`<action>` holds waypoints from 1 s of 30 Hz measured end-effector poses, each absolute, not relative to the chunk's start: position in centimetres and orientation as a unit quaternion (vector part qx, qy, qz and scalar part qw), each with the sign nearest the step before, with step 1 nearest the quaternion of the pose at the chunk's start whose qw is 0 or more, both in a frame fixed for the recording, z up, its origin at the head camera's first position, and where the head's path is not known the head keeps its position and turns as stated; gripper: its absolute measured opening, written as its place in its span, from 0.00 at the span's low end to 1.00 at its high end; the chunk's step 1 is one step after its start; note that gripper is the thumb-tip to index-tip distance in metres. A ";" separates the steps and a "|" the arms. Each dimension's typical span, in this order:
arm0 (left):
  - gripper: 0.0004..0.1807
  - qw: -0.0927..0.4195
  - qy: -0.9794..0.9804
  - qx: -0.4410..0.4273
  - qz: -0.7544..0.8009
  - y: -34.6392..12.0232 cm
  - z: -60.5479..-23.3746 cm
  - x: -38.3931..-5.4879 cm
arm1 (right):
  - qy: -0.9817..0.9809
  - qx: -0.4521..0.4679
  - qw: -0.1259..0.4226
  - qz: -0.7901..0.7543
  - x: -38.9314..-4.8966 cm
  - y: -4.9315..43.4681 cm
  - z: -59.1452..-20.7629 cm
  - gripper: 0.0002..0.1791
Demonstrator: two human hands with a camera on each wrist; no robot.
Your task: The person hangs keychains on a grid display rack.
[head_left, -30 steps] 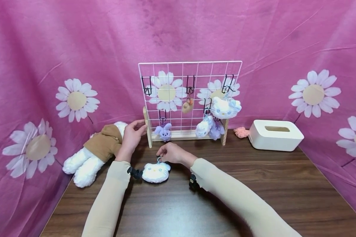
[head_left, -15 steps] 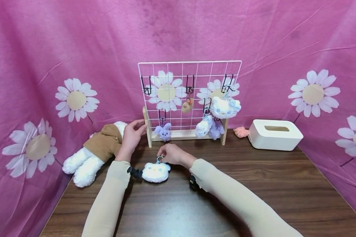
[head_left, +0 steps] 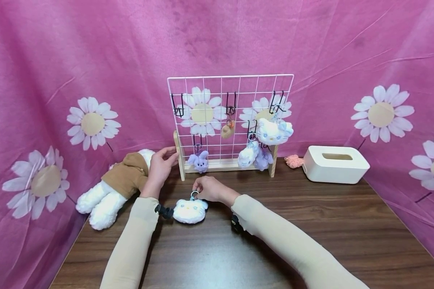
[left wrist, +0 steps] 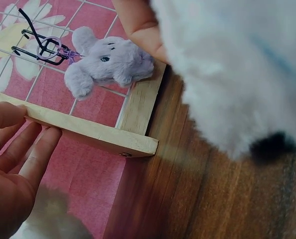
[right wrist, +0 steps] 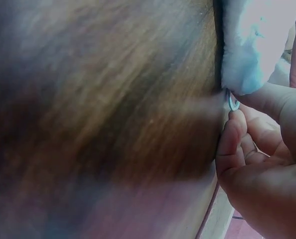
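Observation:
In the head view my right hand [head_left: 210, 188] pinches the light-blue ring of a white plush cat-face keychain [head_left: 189, 211] low over the table. The right wrist view shows the ring [right wrist: 233, 102] at the thumb and fingertips, with white plush [right wrist: 255, 40] above. My left hand [head_left: 161, 166] touches the wooden side post [head_left: 180, 156] of a white wire-grid rack [head_left: 222, 76]; in the left wrist view its fingers [left wrist: 38, 157] lie fairly straight against the post. A purple plush rabbit keychain [head_left: 200, 161] hangs from a black hook near that post.
More charms hang on the rack: a white cat plush [head_left: 274, 131], a smaller white plush [head_left: 247, 154], a purple plush [head_left: 263, 159] and a brown charm [head_left: 228, 129]. A clothed plush toy [head_left: 124, 174] lies left. A white tissue box [head_left: 335, 164] and pink yarn-like item [head_left: 294, 161] sit right.
My right hand shifts very slightly toward me and right, still pinching the keychain's ring. My left hand stays at the rack's post.

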State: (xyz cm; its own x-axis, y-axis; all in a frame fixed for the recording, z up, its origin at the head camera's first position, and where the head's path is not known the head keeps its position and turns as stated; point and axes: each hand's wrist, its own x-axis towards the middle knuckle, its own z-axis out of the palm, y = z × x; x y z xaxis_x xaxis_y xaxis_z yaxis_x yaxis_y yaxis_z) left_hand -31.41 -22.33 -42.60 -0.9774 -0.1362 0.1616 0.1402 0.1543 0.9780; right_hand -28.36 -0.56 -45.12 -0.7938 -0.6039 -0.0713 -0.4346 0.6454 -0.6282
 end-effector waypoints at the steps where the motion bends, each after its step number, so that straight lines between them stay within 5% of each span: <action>1: 0.20 0.107 -0.753 -0.002 -0.650 -22.3 -42.6 -31.4 | 0.896 -0.290 0.137 -0.306 -28.4 -0.6 -45.1 0.08; 30: 0.21 0.106 -0.752 -0.002 -0.650 -22.3 -42.6 -31.5 | 0.877 -0.289 0.146 -0.354 -29.4 0.5 -45.7 0.03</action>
State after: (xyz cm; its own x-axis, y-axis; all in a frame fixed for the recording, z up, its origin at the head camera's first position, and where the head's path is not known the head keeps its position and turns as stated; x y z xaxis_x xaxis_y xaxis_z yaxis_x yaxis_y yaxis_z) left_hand -31.50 -22.27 -42.65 -0.9774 -0.1353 0.1627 0.1413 0.1548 0.9778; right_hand -29.43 0.45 -45.72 -0.7905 -0.6102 -0.0520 -0.4033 0.5826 -0.7056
